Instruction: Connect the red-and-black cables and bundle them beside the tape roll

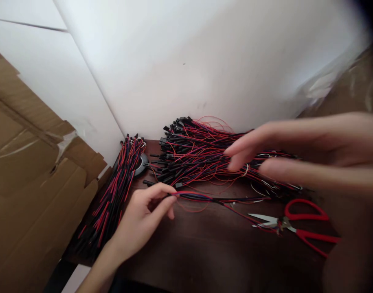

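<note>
Thumb and fingers of my left hand [152, 211] pinch one end of a wire harness [198, 197] with red, blue and black strands. The harness stretches right across the dark table, and its thin red ends reach the scissors [286, 224]. Those scissors have red handles and lie with their blades partly apart. My right hand [296, 150], slightly blurred, hovers above the right side of a big pile of wire harnesses [201, 154]. Its thumb and fingers are apart with nothing between them. Black connectors show at the pile's left end.
On the left lies a second bundle of wires [113, 195], beside a grey tape roll [141, 165]. A cardboard box [30, 183] stands along the left edge. The white wall [186, 69] rises behind the table [205, 252]. Brown wrapped material [354, 89] is at the right.
</note>
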Available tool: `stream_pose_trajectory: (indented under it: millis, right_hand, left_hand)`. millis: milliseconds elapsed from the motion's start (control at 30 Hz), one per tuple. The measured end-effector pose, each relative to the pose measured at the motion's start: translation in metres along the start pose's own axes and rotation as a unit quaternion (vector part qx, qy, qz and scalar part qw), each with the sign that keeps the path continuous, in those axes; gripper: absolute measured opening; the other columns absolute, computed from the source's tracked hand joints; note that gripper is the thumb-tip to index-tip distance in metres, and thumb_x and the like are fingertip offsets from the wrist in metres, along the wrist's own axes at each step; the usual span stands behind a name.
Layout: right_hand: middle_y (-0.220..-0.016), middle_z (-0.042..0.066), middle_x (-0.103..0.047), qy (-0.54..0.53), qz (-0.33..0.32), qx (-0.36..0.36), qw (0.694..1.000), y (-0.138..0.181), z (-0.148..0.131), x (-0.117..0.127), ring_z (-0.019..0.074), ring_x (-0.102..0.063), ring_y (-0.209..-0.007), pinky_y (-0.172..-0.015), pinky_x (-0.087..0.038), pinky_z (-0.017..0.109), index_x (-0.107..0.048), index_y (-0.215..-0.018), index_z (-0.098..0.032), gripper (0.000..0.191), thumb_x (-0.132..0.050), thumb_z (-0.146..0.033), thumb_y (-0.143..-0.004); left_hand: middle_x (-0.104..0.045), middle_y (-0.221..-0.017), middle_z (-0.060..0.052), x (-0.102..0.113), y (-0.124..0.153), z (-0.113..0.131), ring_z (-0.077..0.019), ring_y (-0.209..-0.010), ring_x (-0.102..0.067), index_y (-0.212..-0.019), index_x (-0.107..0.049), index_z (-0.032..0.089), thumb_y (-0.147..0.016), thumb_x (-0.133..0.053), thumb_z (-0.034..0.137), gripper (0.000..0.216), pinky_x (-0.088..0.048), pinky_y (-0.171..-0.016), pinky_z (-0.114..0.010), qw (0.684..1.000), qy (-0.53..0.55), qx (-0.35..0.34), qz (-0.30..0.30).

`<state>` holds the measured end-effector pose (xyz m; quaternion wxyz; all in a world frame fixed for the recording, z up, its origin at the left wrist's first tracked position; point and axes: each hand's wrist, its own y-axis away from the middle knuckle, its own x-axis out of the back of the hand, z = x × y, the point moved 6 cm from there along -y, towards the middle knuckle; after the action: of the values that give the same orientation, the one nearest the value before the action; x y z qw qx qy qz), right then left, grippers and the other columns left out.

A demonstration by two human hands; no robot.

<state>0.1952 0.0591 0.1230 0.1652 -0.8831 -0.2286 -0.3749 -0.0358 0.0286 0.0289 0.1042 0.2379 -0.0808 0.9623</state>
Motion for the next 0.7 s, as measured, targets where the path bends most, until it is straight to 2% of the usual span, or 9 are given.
stream_pose_trajectory:
  millis: [100, 167, 300, 400, 533, 700]
  right_hand:
    - [-0.106, 0.004, -0.069, 0.064, -0.16, -0.002, 0.985, -0.01, -0.003, -0.035, 0.0217, -0.065, -0.093, -0.076, -0.052, 0.029, -0.069, -0.115, -0.024, 0.045, -0.058, -0.055, -0.084]
    - [-0.111, 0.005, -0.069, 0.1, -0.204, -0.018, 0.974, -0.018, 0.007, -0.048, 0.0222, -0.065, -0.094, -0.075, -0.051, 0.03, -0.068, -0.117, -0.024, 0.045, -0.06, -0.053, -0.083]
    - [-0.106, 0.003, -0.07, 0.152, -0.232, -0.056, 0.959, -0.028, 0.023, -0.057, 0.0215, -0.064, -0.09, -0.072, -0.048, 0.029, -0.07, -0.111, -0.024, 0.038, -0.064, -0.043, -0.078]
    - [-0.109, 0.001, -0.069, 0.151, -0.249, -0.071, 0.954, -0.029, 0.029, -0.057, 0.0222, -0.063, -0.097, -0.079, -0.047, 0.029, -0.071, -0.11, -0.027, 0.037, -0.065, -0.036, -0.074]
    - [-0.114, -0.002, -0.067, 0.131, -0.264, -0.063, 0.954, -0.036, 0.033, -0.063, 0.0208, -0.06, -0.105, -0.086, -0.044, 0.028, -0.069, -0.111, -0.03, 0.04, -0.062, -0.025, -0.072]
    - [-0.09, -0.001, -0.067, 0.131, -0.292, -0.05, 0.946, -0.047, 0.039, -0.081, 0.0163, -0.059, -0.081, -0.067, -0.042, 0.024, -0.069, -0.091, -0.025, 0.024, -0.06, -0.019, -0.07]
  left_hand:
    - [-0.062, -0.056, 0.003, 0.017, -0.005, -0.001, -0.0065, -0.043, -0.045, -0.092, -0.065, 0.016, -0.091, -0.058, 0.027, 0.013, -0.032, -0.042, -0.017, 0.997, 0.051, 0.007, 0.059]
    - [-0.062, -0.055, 0.003, 0.029, -0.005, -0.001, -0.0051, -0.04, -0.04, -0.093, -0.065, 0.017, -0.089, -0.06, 0.027, 0.012, -0.028, -0.039, -0.016, 0.991, 0.082, 0.004, 0.106]
    - [-0.061, -0.053, 0.003, 0.058, -0.001, -0.004, -0.0044, -0.037, -0.039, -0.09, -0.066, 0.017, -0.084, -0.066, 0.024, 0.01, -0.024, -0.036, -0.015, 0.961, 0.154, -0.014, 0.227]
    - [-0.056, -0.049, 0.004, 0.078, 0.002, -0.006, -0.0045, -0.036, -0.036, -0.087, -0.067, 0.017, -0.078, -0.071, 0.024, 0.012, -0.023, -0.036, -0.016, 0.931, 0.22, -0.021, 0.291]
    - [-0.052, -0.047, 0.004, 0.088, 0.004, -0.007, -0.0052, -0.038, -0.033, -0.085, -0.068, 0.017, -0.078, -0.071, 0.023, 0.01, -0.021, -0.038, -0.019, 0.918, 0.26, -0.015, 0.299]
    - [-0.05, -0.048, 0.004, 0.089, 0.009, -0.008, -0.0058, -0.04, -0.032, -0.086, -0.068, 0.019, -0.083, -0.066, 0.021, 0.004, -0.019, -0.04, -0.02, 0.917, 0.265, -0.018, 0.296]
